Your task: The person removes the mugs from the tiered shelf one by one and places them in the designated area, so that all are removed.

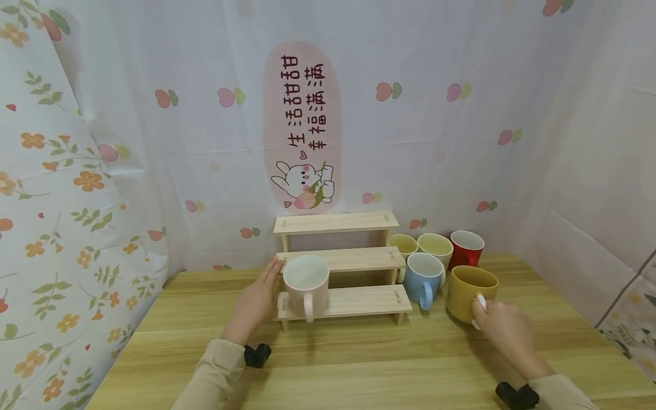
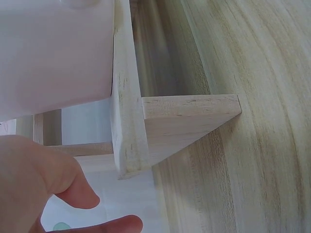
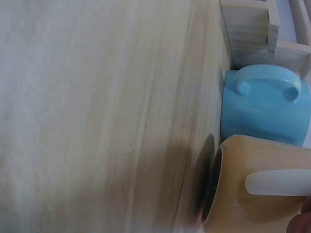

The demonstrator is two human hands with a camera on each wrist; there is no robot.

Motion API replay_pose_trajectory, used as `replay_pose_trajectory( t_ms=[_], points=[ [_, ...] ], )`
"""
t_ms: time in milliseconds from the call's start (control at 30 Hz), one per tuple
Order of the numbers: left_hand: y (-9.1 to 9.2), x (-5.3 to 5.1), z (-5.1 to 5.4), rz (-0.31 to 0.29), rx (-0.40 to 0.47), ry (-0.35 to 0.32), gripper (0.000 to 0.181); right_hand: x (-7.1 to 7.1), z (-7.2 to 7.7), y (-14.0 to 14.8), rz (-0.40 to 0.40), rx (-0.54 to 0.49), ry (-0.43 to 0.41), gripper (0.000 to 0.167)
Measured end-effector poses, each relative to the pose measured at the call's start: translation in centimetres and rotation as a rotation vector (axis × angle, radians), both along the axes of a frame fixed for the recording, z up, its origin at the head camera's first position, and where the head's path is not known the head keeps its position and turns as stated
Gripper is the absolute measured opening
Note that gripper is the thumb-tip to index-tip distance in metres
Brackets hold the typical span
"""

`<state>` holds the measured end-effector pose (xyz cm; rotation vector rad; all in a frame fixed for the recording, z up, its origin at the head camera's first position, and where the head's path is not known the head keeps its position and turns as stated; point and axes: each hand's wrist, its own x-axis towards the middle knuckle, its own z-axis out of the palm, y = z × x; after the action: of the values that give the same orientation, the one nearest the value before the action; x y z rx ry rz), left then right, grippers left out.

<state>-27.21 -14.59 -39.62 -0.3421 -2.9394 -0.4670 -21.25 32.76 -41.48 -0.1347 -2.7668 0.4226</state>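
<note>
My right hand (image 1: pixel 504 327) grips the white handle of a mustard-yellow mug (image 1: pixel 461 296) at the right. In the right wrist view, a dark shadow lies between the base of this mug (image 3: pixel 233 199) and the table. A light blue mug (image 3: pixel 262 119) stands beside it. At the left end of a three-step wooden shelf (image 1: pixel 353 300), my left hand (image 1: pixel 256 304) has its fingers extended toward the middle step. A pale pink mug (image 1: pixel 307 290) sits upright on the lowest step, handle toward me. The left wrist view shows the left thumb and a finger apart, holding nothing.
Behind the blue mug are two pale yellow-green mugs, one (image 1: pixel 435 245) by the other (image 1: pixel 403 244), and a red mug (image 1: pixel 465 250) with a white inside. The shelf stands on a wood-grain table (image 1: pixel 359 364), with a patterned curtain (image 1: pixel 215 159) behind.
</note>
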Motion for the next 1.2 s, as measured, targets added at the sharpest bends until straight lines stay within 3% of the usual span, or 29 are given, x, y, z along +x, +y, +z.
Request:
replay_pose_trajectory(
  t_ms=[533, 1200],
  points=[
    [0.0, 0.2, -0.1, -0.003, 0.005, 0.012, 0.076, -2.0, -1.4, 0.5, -0.002, 0.014, -0.053, 0.049],
    [0.1, 0.1, 0.1, -0.007, 0.002, 0.032, 0.074, -4.3, -1.7, 0.3, -0.008, -0.017, -0.099, 0.054]
  ],
)
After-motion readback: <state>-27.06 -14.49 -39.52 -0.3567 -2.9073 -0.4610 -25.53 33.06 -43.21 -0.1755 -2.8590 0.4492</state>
